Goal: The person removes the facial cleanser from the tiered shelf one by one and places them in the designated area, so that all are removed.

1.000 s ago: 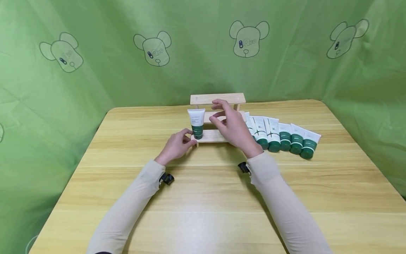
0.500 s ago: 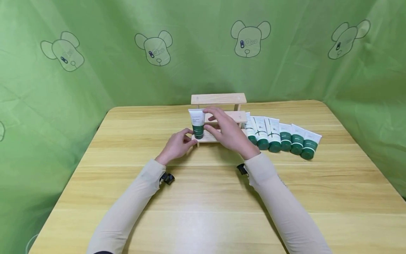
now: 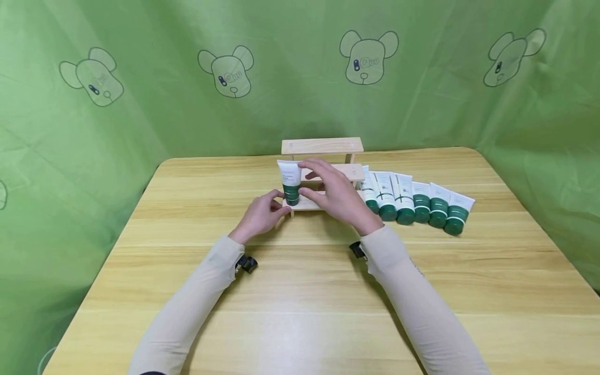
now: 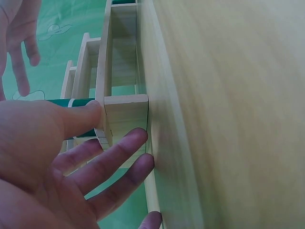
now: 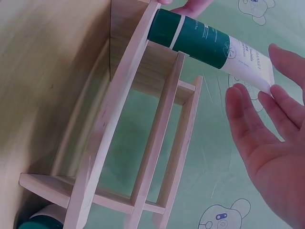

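Observation:
A white-and-green squeeze tube [image 3: 291,182] stands cap-down at the left end of the lowest step of a wooden stepped stand [image 3: 322,145]. My left hand [image 3: 260,214] holds that end of the step; in the left wrist view the thumb [image 4: 86,117] lies on its front edge and the fingers lie along the side. My right hand [image 3: 338,198] is right of the tube. In the right wrist view, a fingertip [image 5: 276,90] appears to touch the tube's white flat end [image 5: 252,62], while the thumb [image 5: 236,102] stays apart from it.
Several similar tubes [image 3: 404,200] lie in an overlapping row on the wooden table [image 3: 300,291], right of the stand. A green curtain [image 3: 300,104] with printed bear heads hangs behind the table.
My right hand has moved left and down from over the stand to the tube's right side. In the last half second it shifts slightly left. The left hand stays on the stand.

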Action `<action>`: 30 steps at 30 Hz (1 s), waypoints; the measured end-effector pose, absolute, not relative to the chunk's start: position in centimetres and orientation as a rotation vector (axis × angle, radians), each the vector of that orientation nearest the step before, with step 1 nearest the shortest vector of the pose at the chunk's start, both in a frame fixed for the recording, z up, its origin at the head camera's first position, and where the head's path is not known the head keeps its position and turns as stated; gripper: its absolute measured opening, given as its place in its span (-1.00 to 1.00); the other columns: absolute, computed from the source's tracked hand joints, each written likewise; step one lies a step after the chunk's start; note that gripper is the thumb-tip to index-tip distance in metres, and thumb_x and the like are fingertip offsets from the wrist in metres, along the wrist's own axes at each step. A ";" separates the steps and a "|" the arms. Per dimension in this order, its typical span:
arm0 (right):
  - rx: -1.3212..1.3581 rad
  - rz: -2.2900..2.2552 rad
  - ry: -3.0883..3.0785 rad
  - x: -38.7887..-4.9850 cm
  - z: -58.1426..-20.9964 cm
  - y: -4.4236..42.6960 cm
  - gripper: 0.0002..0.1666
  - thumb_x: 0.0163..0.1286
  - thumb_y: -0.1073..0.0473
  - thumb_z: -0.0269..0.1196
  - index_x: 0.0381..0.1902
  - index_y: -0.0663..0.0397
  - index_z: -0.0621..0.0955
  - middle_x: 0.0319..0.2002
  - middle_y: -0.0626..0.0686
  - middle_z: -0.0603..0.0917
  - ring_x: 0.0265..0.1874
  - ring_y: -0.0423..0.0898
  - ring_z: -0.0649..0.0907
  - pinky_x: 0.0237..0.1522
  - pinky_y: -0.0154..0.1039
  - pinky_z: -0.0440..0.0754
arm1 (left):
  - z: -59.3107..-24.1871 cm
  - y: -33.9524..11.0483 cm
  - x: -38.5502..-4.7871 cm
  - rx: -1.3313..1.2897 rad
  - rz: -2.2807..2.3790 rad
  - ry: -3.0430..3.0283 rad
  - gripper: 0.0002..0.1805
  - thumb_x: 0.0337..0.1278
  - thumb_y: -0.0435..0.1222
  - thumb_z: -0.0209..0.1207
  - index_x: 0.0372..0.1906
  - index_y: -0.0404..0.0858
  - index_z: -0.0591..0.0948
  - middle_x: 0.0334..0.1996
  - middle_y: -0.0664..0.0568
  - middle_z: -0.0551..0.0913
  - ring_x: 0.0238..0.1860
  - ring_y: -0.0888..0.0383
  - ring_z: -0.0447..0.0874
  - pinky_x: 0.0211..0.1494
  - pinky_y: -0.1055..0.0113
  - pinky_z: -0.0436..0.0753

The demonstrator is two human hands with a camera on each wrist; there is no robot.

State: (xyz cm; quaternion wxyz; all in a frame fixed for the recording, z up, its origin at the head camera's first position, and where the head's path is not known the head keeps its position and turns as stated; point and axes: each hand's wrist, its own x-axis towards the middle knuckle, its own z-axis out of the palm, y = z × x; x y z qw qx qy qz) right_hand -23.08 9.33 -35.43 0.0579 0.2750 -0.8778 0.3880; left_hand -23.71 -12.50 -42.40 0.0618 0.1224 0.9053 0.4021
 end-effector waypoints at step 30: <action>0.544 1.312 -2.412 -23.2 -34.1 10.6 -0.41 0.20 0.36 0.50 0.21 0.18 0.62 0.20 0.12 0.65 0.11 0.03 0.69 0.07 -0.13 0.73 | -42.6 -12.5 -23.8 0.365 1.188 2.756 -0.53 0.41 -0.14 0.26 0.30 -0.20 0.53 -0.02 -0.15 0.76 0.00 -0.03 0.75 0.15 0.06 0.67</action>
